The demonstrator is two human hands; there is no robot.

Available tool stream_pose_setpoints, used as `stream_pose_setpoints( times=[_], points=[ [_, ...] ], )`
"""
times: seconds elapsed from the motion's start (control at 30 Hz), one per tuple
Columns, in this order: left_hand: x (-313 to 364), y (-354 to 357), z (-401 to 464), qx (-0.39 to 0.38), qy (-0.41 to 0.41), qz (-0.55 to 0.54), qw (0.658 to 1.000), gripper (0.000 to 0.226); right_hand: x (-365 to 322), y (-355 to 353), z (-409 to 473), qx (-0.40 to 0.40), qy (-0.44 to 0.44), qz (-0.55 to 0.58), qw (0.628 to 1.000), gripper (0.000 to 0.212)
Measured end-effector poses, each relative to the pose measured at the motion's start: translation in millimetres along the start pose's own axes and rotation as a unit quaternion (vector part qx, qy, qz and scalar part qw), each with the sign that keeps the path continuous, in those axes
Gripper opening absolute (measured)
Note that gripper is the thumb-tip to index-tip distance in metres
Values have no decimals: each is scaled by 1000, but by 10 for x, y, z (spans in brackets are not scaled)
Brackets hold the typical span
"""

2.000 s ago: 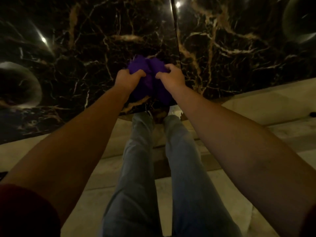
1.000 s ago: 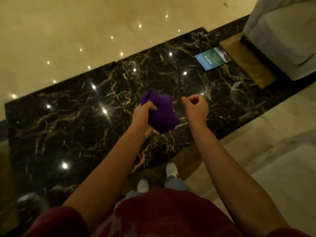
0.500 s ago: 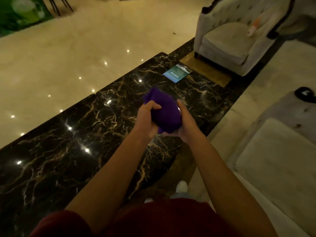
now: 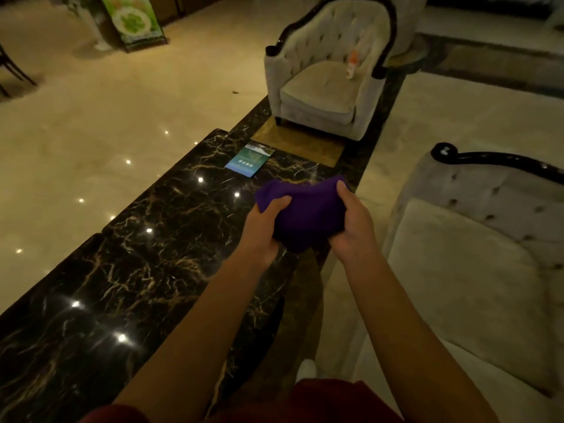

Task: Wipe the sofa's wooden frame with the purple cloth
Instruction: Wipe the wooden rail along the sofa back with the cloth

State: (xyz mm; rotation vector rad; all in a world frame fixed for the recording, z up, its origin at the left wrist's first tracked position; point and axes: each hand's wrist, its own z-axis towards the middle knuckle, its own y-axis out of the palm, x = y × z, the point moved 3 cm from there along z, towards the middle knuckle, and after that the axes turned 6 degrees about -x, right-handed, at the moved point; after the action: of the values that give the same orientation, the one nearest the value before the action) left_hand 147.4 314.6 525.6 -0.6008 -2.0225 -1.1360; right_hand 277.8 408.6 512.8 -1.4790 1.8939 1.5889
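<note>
The purple cloth (image 4: 305, 212) is bunched up in front of me, held at chest height over the dark marble floor. My left hand (image 4: 264, 232) grips its left side and my right hand (image 4: 351, 227) grips its right side. A pale tufted sofa (image 4: 464, 279) stands at the right, and its dark wooden frame (image 4: 500, 160) curls along the top of the backrest, apart from both hands.
A pale armchair (image 4: 323, 87) with dark wooden trim (image 4: 383, 53) stands ahead, a small bottle (image 4: 351, 66) on its seat. A blue-green card (image 4: 250, 158) lies on the black marble strip (image 4: 137, 254). A green sign board (image 4: 134, 22) stands at the back left.
The view has lifted from the floor toward the armchair and sofa. My right hand let go of the cloth for a moment, then took hold again; the cloth is now spread wider between both hands.
</note>
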Motion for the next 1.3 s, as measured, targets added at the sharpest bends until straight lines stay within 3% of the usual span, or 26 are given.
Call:
stream_pose_setpoints(
  times=[0.13,0.33,0.47,0.63,0.77,0.87,1.13,1.3],
  points=[
    [-276,191,309,-54,-34,41,997,74,-291,-208,164,-18,0,13,1000,38],
    [-517,524,696,-129,-108,93,981,86,-552,-709,362,45,9,6,999,32],
    [-546,843,996,-163,-121,158,966,70,-662,-919,458,77,11,-4,997,32],
    [-683,1240,1280,-261,-167,254,916,63,-885,-1133,527,116,10,-42,992,24],
    [-829,1535,1431,-294,-179,273,898,29,-1045,-1309,485,166,-19,-48,985,11],
    [-938,1658,1518,-317,-178,278,889,29,-1112,-1399,424,194,-44,-35,979,6],
    [-1160,1932,1661,-332,-177,255,891,29,-1036,-1700,200,301,-130,-48,944,32],
    [-1369,2323,1793,-356,-194,234,884,36,-1047,-2036,279,268,-127,-5,955,65]
  ],
)
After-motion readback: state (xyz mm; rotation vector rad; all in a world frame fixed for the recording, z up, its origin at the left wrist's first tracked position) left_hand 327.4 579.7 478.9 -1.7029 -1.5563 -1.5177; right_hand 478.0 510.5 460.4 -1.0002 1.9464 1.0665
